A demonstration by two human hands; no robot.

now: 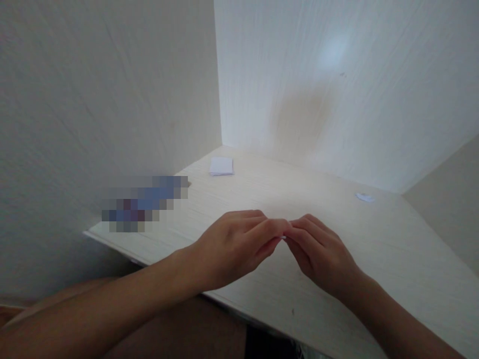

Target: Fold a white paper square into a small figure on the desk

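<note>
The left hand [239, 242] was pinched nearly shut in my head view, thumb and index finger closed on a small white piece [283, 237], of which I could see only a sliver. The right hand [322, 252] came against it from the other side, its fingers bent inward and the fingertips meeting the left ones around that same sliver. From where I sat I could not tell whether the right fingers gripped it too, since the contact was mostly hidden. The white piece sat between the two sets of fingertips, in front of the pale table [258, 184], and I could not make out its full shape.

Both forearms reached in from the bottom of my view, one from each side. Beyond the hands, near the far left corner of the table, I had a small stack of white sheets [221, 165] lying flat, its edges slightly out of line. Well apart from it, near the right end of the back wall [254, 75], lay a thin white scrap [364, 197]. Along the left wall [112, 89], a long bluish object [153, 197] rested on the table, too pixelated for me to identify
</note>
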